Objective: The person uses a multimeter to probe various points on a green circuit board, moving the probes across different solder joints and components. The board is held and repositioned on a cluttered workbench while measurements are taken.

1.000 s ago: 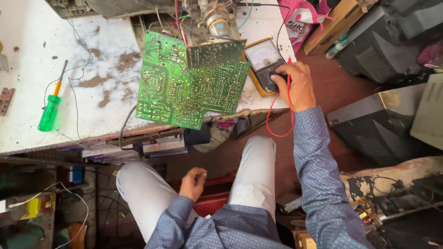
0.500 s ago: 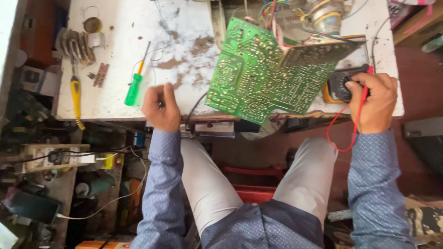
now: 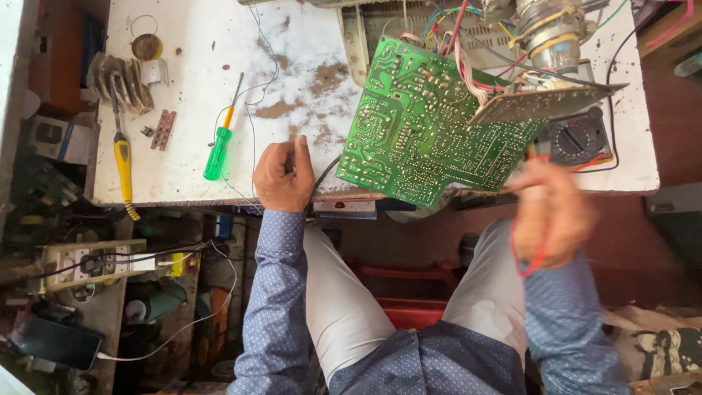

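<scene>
Left hand (image 3: 284, 175) is rested curled on white bench (image 3: 183, 168) near green circuit board (image 3: 431, 132); right hand (image 3: 552, 212), blurred, is closed on red lead (image 3: 537, 256)

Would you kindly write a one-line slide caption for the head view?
Left hand rests on the stained white bench beside a green circuit board; blurred right hand holds a red lead near the multimeter.

The left hand (image 3: 284, 175) is stretched forward, back facing up, fingers curled into a loose fist at the front edge of the worktop (image 3: 183, 88). Its forearm runs straight back toward the body in a blue patterned sleeve. The right hand (image 3: 552, 216) is raised nearer the camera and blurred, fingers bent, its grip unclear; the sleeved forearm angles in from the lower right.
</scene>
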